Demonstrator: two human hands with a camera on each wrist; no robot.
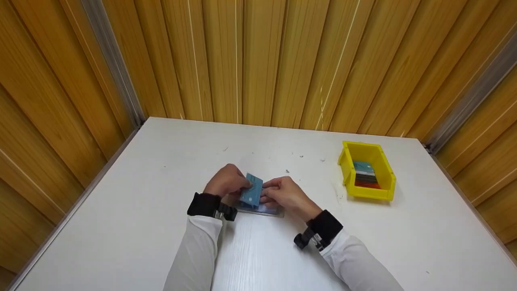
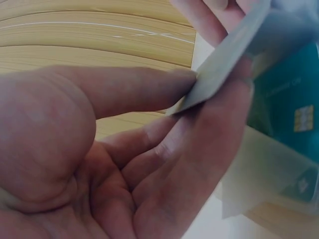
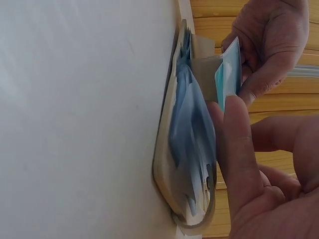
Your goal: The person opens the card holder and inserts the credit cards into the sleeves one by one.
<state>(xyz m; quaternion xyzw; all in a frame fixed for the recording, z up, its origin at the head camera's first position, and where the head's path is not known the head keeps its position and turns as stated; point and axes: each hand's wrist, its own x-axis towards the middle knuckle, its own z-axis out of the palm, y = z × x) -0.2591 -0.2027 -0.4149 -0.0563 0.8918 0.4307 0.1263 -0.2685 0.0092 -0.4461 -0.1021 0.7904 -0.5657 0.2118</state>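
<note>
My left hand [image 1: 228, 182] pinches a blue bank card [image 1: 255, 190] between thumb and fingers, tilted above a card holder [image 1: 264, 209]. The card holder lies on the table with its clear sleeves [image 3: 192, 134] fanned apart. In the left wrist view the held card [image 2: 224, 62] shows nearly edge-on, and a teal card with a gold chip [image 2: 279, 99] is beside translucent plastic. My right hand [image 1: 286, 193] has its fingers curled at a sleeve of the holder, close to the card's lower edge. The card partly hides the right fingertips in the head view.
A yellow bin [image 1: 370, 193] stands to the right on the white table [image 1: 121, 226], with a stack of cards [image 1: 365, 173] inside. Small dark specks are scattered beyond the hands. Wood-patterned walls [image 1: 258, 60] enclose the back and sides.
</note>
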